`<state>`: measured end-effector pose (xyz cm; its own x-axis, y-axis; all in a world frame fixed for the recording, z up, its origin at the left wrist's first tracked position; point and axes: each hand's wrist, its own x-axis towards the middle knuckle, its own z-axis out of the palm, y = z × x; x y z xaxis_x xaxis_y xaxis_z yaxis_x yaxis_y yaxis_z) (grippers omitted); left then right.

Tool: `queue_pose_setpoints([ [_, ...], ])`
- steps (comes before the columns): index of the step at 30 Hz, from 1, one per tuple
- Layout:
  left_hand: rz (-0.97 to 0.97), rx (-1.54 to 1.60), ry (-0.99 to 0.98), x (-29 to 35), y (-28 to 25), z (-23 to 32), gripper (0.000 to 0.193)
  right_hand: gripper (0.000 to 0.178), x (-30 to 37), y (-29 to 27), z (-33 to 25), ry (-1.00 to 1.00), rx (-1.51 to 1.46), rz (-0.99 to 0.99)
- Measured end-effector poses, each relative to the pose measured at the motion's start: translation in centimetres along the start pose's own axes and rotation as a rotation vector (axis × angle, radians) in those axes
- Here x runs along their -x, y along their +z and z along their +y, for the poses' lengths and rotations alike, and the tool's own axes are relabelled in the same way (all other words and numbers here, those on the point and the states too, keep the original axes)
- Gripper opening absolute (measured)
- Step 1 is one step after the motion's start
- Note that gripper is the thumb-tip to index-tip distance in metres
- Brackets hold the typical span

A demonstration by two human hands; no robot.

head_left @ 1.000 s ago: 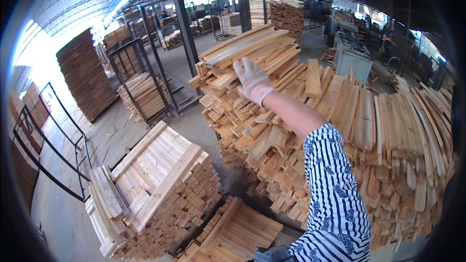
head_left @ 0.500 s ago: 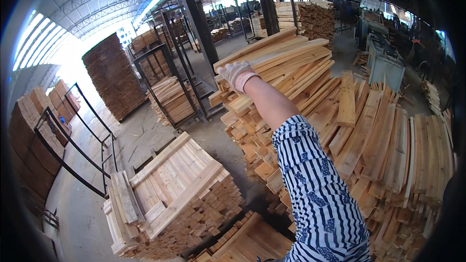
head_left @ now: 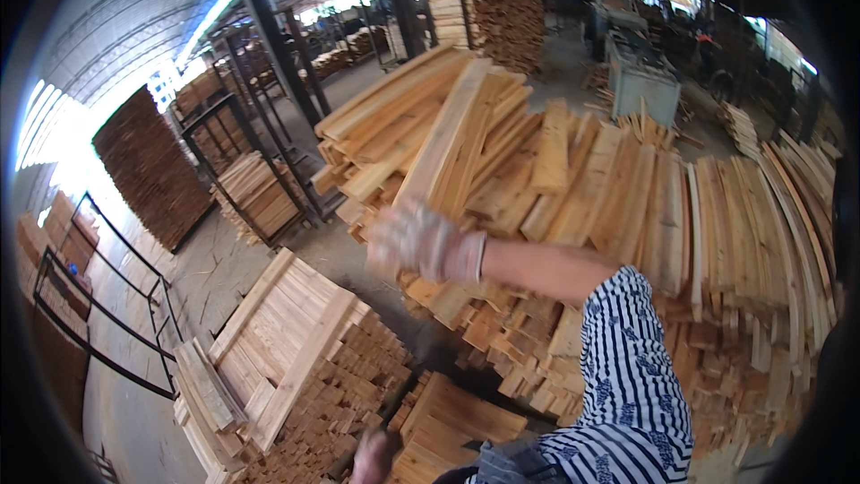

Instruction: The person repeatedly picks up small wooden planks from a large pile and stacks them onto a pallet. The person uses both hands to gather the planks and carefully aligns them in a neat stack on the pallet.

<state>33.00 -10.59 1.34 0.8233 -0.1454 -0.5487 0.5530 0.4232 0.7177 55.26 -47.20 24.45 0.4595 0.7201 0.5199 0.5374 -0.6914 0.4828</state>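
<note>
My right hand (head_left: 425, 242), in a pale knitted glove, is closed round the near end of a long wooden board (head_left: 445, 139). The board slants away from me across the top of a big stack of loose boards (head_left: 385, 112); its gripped end and my fingers are partly blurred. At the lower edge my left hand (head_left: 372, 457) shows only as a smear, low beside the side of a neat stack of short boards (head_left: 313, 385). Whether its fingers are closed cannot be made out. A lower wooden stack (head_left: 448, 430) lies just right of it.
More boards (head_left: 645, 206) lie fanned out on the right. Dark metal frames (head_left: 237, 170) stand left of the big stack, others (head_left: 98, 305) at far left. A tall timber stack (head_left: 152, 170) rises behind. A grey-green machine (head_left: 643, 85) stands at the back right.
My right hand has come nearer and lower, bringing a board's end round toward me. My left hand has entered at the lower edge. The view has turned rightward.
</note>
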Motion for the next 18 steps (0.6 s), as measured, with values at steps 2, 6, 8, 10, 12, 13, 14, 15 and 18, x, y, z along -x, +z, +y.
queue_pose_setpoints([
  [2, -0.209, -0.117, 0.009, -3.7, 3.2, 6.2, 0.039, 0.041, 1.9, -3.2, -7.2, 0.075, -0.286, 0.132],
  [6, -0.625, -0.151, -0.093, -6.3, 20.7, 12.5, 0.066, 0.028, 5.6, -5.9, -18.9, -0.144, -0.586, 0.216],
  [8, -0.83, -0.086, -0.276, -7.9, 25.2, 13.3, 0.067, 0.016, 6.2, -7.7, -23.4, -0.259, -0.607, -0.027],
  [10, -0.83, -0.532, -0.108, -10.4, 24.4, 12.8, 0.075, 0.014, 7.5, -6.7, -26.4, -0.261, -0.64, -0.078],
  [12, -0.688, -0.641, 0.022, -9.2, 26.5, 11.7, 0.081, 0.016, 10.3, -2.5, -28.3, -0.347, -0.486, -0.152],
  [13, -0.618, -0.652, 0.113, -8.0, 27.7, 10.9, 0.078, 0.018, 11.4, -0.8, -28.9, -0.368, -0.448, -0.148],
  [14, -0.54, -0.66, 0.21, -6.6, 28.6, 10.2, 0.076, 0.021, 12.4, 0.2, -29.0, -0.346, -0.485, -0.065],
  [15, -0.428, -0.819, 0.417, -5.2, 28.5, 9.6, 0.082, 0.022, 11.1, -1.7, -28.3, -0.392, -0.51, -0.197],
  [18, -0.148, -1.285, 0.417, -1.2, 29.3, 11.8, 0.091, 0.028, 5.7, -6.4, -26.3, -0.585, -0.507, -0.578],
])
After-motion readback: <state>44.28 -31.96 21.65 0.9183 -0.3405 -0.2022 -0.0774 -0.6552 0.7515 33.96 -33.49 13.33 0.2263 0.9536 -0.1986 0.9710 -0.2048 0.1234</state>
